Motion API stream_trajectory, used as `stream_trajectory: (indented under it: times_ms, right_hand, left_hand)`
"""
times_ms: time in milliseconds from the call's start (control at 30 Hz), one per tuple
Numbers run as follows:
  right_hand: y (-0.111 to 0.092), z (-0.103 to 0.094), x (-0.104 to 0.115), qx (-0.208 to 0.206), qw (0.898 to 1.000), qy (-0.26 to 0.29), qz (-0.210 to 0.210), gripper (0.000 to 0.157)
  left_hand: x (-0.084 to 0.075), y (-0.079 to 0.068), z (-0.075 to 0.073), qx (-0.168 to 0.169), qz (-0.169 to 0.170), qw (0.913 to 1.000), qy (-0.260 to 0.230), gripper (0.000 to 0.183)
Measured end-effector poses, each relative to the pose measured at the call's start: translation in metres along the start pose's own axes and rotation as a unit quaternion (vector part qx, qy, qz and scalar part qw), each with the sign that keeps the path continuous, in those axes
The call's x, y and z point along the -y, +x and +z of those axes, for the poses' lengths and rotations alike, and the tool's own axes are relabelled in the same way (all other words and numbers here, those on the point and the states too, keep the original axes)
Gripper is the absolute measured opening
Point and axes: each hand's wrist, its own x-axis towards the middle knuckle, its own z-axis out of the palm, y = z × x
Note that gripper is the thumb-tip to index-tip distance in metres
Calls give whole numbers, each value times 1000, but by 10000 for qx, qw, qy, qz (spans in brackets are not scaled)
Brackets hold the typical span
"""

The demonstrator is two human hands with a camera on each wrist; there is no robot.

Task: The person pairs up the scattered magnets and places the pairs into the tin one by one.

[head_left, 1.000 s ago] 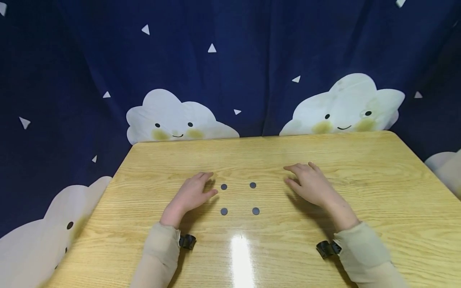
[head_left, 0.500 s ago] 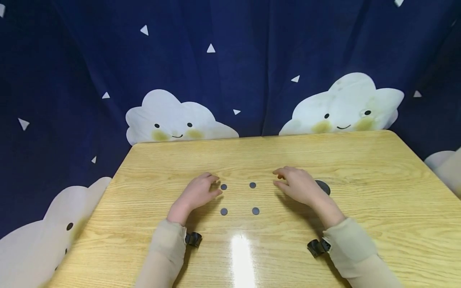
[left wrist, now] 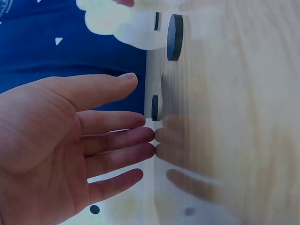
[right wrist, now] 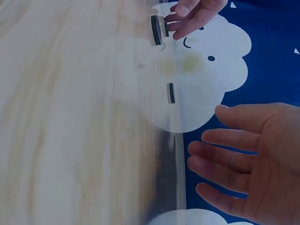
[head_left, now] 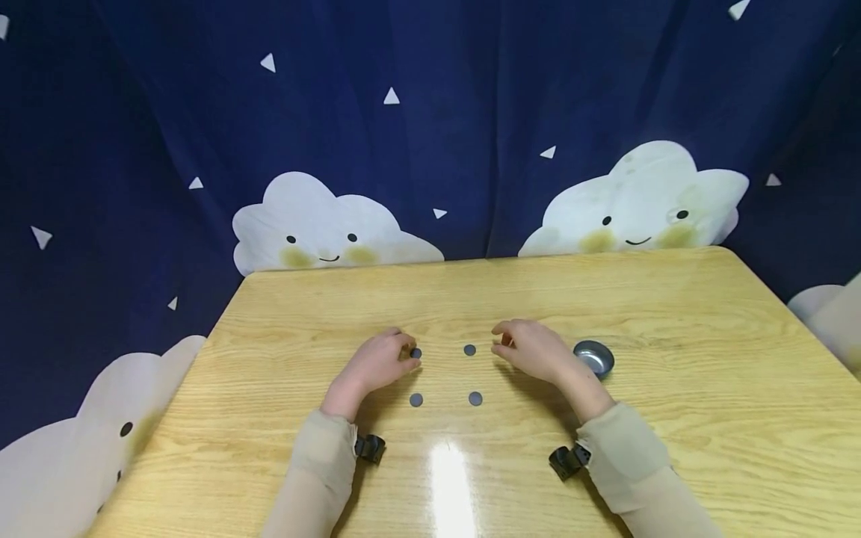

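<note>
Several small dark flat discs lie on the wooden table in a square. My left hand (head_left: 377,362) is at the far left disc (head_left: 416,353), thumb and fingers spread around its left side. In the left wrist view, the fingertips are right at the table surface beside that disc (left wrist: 154,108), with nothing gripped. My right hand (head_left: 534,350) hovers right of the far right disc (head_left: 469,350), fingers apart and bent slightly. In the right wrist view that disc (right wrist: 170,93) stands apart from the fingertips. The near left disc (head_left: 416,400) and near right disc (head_left: 475,398) lie closer to me.
A small dark bowl (head_left: 609,363) with a shiny inside sits just right of my right hand. The wooden table (head_left: 706,418) ends at a dark blue curtain (head_left: 444,142) printed with clouds. Black wrist mounts (head_left: 569,460) stick out inward from both sleeves.
Both hands have moved inward, the right one farther left and the left one up to the far left disc. The bowl, hidden at first behind the right hand, now shows. The discs stay put.
</note>
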Motion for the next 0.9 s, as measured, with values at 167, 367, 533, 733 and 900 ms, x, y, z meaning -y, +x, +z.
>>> stream_trajectory:
  times_ms: [167, 367, 533, 733, 900]
  right_hand:
    - [5, 2, 3, 83, 9999, 20, 116, 37]
    - [12, 8, 4, 99, 9999, 79, 49, 35]
    - [18, 12, 4, 171, 9997, 150, -97, 34]
    - [22, 15, 8, 235, 9996, -31, -179, 31]
    - [25, 17, 12, 231, 9991, -242, -250, 29]
  left_hand:
    - [-3, 4, 0, 102, -92, 9999, -2, 36]
    - [-4, 9, 2, 154, -140, 9998, -61, 34]
    - [-5, 11, 1, 107, -151, 9998, -93, 30]
    - [-5, 13, 3, 63, -141, 9998, -117, 23]
    - [-5, 14, 3, -7, -146, 9998, -148, 16]
